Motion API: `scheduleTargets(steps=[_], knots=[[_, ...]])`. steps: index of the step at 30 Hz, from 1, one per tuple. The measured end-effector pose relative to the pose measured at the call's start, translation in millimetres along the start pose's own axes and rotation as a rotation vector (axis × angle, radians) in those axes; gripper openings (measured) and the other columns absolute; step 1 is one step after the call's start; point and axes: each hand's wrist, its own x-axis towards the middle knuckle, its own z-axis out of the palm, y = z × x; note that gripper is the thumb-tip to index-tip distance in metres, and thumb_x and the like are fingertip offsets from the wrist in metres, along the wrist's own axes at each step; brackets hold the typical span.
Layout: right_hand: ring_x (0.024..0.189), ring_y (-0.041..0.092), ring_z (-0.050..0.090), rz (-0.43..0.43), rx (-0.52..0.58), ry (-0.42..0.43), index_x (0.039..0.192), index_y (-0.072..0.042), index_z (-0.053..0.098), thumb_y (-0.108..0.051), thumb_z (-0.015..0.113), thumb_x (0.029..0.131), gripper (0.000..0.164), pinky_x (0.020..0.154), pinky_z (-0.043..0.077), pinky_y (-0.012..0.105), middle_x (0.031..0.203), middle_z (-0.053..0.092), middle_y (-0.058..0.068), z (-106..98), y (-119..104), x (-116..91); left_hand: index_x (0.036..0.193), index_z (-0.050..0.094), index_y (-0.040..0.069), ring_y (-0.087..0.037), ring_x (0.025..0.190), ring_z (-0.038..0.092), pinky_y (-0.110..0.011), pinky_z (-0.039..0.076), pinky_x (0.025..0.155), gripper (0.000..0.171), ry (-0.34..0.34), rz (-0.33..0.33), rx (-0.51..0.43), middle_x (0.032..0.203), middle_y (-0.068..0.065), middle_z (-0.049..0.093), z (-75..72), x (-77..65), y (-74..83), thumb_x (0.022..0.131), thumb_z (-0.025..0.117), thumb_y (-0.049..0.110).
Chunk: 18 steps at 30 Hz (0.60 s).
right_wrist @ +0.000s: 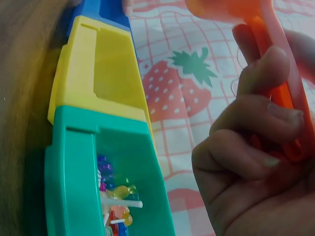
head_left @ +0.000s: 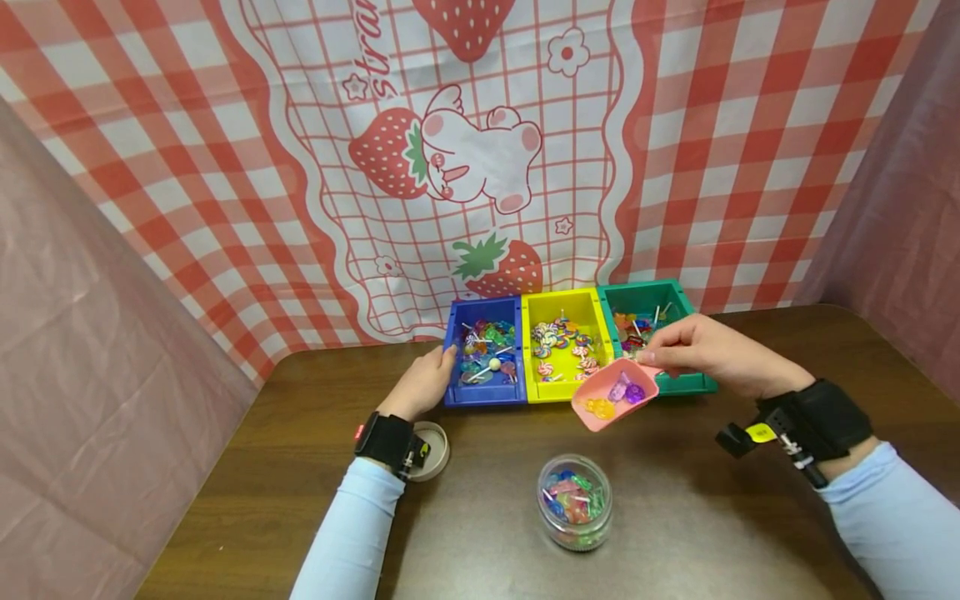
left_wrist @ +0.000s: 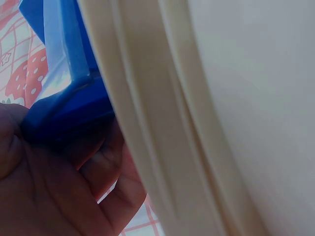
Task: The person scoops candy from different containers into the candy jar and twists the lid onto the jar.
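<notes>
My left hand (head_left: 422, 385) grips the left side of a blue bin (head_left: 483, 395) holding candies and lollipops. In the left wrist view its fingers (left_wrist: 106, 169) curl under the blue corner. My right hand (head_left: 705, 354) holds a pink scoop (head_left: 602, 384) by its handle, over the table just in front of the yellow bin (head_left: 555, 390) and green bin (head_left: 696, 384). Yellow candy (head_left: 600, 408) and purple candies (head_left: 634, 393) lie in the scoop. Nearer to me, a clear open jar (head_left: 576, 540) is filled with colourful candies.
A round whitish lid (head_left: 439, 460) lies under my left wrist and fills much of the left wrist view. The joined bins stand in a row at the table's back, before a strawberry-print cloth (head_left: 675, 125). Pink drapes hang at both sides.
</notes>
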Motion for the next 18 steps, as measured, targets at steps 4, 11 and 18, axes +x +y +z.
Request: scheduleTargets(steps=[4,11,18], knots=[[0.071,0.030,0.055,-0.026,-0.026,-0.097,0.098,-0.005,0.075,-0.012,0.058,0.101,0.019,0.063,0.051,0.032,0.078,0.060,0.016,6,-2,3,0.133,0.056,0.005,-0.023,0.098,0.058,-0.047,0.046,0.094,0.052,-0.002,-0.012,-0.004,0.112,-0.012,0.064,0.5,0.5,0.1,0.109,0.027,0.041],[0.068,0.023,0.056,-0.093,-0.084,-0.178,0.097,-0.010,0.076,-0.010,0.060,0.099,0.016,0.062,0.050,0.030,0.076,0.062,0.012,13,-6,4,0.133,0.056,0.004,-0.023,0.098,0.058,-0.048,0.046,0.095,0.051,-0.003,-0.009,0.004,0.113,-0.013,0.064,1.2,1.3,0.3,0.109,0.028,0.039],[0.064,0.022,0.054,-0.156,-0.140,-0.227,0.094,-0.016,0.077,-0.010,0.061,0.098,0.017,0.059,0.049,0.031,0.071,0.061,0.003,21,-13,4,0.131,0.057,0.003,-0.023,0.097,0.059,-0.048,0.046,0.093,0.050,0.004,0.008,0.018,0.111,-0.013,0.064,0.9,1.2,-0.4,0.110,0.028,0.039]])
